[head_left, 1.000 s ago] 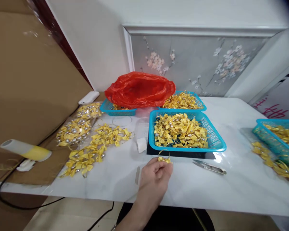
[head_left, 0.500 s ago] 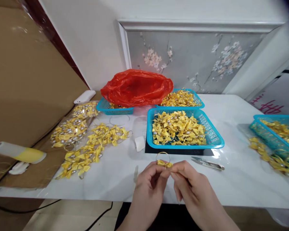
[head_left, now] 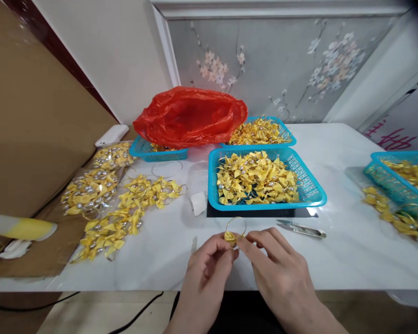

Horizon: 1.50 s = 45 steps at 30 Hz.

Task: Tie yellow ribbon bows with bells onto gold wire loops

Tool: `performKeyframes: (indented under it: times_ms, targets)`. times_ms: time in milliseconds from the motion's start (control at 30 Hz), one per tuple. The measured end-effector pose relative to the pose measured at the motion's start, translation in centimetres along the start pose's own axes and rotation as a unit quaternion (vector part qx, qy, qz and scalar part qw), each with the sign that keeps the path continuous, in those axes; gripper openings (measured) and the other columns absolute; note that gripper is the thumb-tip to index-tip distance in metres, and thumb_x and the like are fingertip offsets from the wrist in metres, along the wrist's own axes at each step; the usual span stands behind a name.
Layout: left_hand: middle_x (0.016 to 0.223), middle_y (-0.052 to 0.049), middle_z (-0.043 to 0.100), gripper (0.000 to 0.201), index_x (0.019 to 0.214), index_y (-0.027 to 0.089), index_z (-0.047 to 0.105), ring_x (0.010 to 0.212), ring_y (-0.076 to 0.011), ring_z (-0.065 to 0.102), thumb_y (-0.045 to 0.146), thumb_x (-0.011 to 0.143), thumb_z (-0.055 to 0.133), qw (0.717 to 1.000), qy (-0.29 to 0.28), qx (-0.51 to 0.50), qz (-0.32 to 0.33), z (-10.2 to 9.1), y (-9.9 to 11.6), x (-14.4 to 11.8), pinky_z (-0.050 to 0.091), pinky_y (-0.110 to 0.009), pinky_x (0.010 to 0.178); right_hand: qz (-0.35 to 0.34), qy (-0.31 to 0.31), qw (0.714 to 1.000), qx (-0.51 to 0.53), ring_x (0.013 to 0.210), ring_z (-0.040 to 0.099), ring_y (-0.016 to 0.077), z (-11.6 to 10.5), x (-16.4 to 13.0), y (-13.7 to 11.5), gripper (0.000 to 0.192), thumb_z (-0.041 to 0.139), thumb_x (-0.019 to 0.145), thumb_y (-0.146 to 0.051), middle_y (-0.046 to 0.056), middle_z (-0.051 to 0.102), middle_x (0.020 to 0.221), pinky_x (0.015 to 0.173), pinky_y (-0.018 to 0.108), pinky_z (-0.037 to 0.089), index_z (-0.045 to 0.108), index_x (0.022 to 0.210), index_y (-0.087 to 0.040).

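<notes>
While both hands meet low in the frame's centre, the left hand point(head_left: 209, 264) and right hand point(head_left: 274, 269) each pinch one small yellow bow on a gold ring point(head_left: 234, 230) between thumb and forefinger fingers, raised just above the worktop point(head_left: 334, 260), likely for close fiddling. Just right lies one pair of snips point(head_left: 301, 228); beyond sit four blue baskets point(head_left: 313, 197) of bows and one red bag point(head_left: 189, 116).
</notes>
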<state>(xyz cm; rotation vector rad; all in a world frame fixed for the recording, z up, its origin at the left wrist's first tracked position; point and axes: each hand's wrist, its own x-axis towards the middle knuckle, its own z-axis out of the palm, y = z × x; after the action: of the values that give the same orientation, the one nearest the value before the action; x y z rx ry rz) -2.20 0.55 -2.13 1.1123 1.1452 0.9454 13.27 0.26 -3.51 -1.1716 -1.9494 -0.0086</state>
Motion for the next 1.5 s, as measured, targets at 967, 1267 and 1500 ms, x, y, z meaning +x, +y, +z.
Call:
performKeyframes:
  times_ms: [967,1267,1500]
  targets:
    - [0.073,0.000,0.052,0.029,0.071,0.019,0.060,0.081,-0.0166,0.051,0.038,0.093,0.060,0.990,0.013,-0.138,-0.021,0.2,-1.3,0.2,0.049,-0.031,0.089,0.031,-0.051,0.998,0.024,0.074,0.057,0.0207,0.9,-0.1,0.2,0.026,0.045,0.094,-0.004,0.008,0.067,0.083,0.061,0.031,0.050,0.068,0.100,-0.015]
    - [0.076,0.001,0.051,0.028,0.074,0.019,0.060,0.079,-0.0147,0.049,0.039,0.093,0.061,0.989,0.010,-0.148,-0.017,0.1,-1.7,0.3,0.049,-0.026,0.082,0.052,-0.045,0.998,0.016,0.069,0.057,0.0200,1.1,-0.1,0.0,0.028,0.040,0.097,-0.006,0.006,0.061,0.076,0.059,0.029,0.048,0.064,0.106,-0.015]
    - [0.080,0.000,0.061,0.026,0.077,0.019,0.063,0.084,-0.0155,0.056,0.039,0.094,0.060,0.995,0.016,-0.094,-0.005,0.2,-1.2,0.4,0.050,-0.024,0.082,0.021,-0.045,0.999,-0.007,0.070,0.055,0.0208,0.9,-0.1,0.3,0.030,0.040,0.097,-0.007,0.007,0.062,0.078,0.057,0.030,0.046,0.068,0.105,-0.014]
